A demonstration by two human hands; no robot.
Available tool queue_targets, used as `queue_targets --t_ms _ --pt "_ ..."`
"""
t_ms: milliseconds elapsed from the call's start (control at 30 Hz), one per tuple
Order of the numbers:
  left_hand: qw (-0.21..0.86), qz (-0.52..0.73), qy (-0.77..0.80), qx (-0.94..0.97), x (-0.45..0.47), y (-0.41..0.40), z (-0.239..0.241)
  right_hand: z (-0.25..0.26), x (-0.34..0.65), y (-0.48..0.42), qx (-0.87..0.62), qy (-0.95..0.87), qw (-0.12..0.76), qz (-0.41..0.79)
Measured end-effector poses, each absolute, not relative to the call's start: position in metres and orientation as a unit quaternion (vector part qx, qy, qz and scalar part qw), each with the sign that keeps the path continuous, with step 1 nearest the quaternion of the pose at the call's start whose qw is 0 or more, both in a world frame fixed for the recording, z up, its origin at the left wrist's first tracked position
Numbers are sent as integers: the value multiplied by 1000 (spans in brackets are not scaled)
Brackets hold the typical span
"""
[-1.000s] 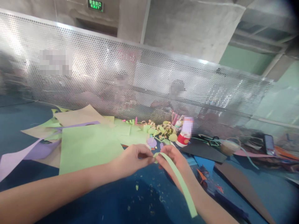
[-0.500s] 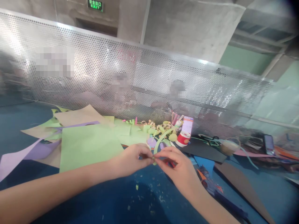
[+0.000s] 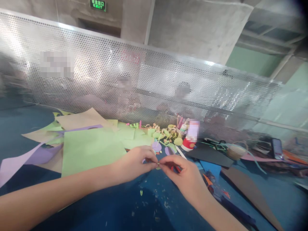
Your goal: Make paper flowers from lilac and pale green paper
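My left hand (image 3: pixel 136 162) and my right hand (image 3: pixel 183 171) meet above the blue table, thumb and forefinger of each pinched together. Between the fingertips shows a small bit of green paper strip (image 3: pixel 158 165); the rest of it cannot be made out. Just beyond the hands lie purple paper circles (image 3: pixel 157 147) and a pile of yellow-green paper curls (image 3: pixel 168 133). A large light green paper sheet (image 3: pixel 91 150) is under and behind my left forearm.
A red and white paper cup (image 3: pixel 188 144) stands behind my right hand, with a blurred-out phone (image 3: pixel 193 130) by it. To the right are black card (image 3: pixel 211 154), a dark glue gun (image 3: pixel 231 205) and brown card (image 3: pixel 250 195). Across the back runs a perforated metal screen (image 3: pixel 96 64).
The long green strip that curved up from my fingertips no longer shows; only a small bit is visible between them. Both hands have stayed in nearly the same place.
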State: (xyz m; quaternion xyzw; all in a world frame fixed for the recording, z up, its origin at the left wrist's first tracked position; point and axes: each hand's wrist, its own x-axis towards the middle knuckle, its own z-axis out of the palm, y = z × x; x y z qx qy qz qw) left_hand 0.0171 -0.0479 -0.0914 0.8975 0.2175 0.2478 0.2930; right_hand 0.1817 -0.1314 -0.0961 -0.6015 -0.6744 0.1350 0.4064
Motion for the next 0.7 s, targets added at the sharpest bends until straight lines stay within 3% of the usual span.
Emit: queue_targets --t_ms 500,700 --pt "344 255 217 877 17 -43 -92 -95 185 -132 -558 -695 409 196" --pt "553 255 188 771 21 -35 -97 -93 186 -130 -532 -653 464 275"
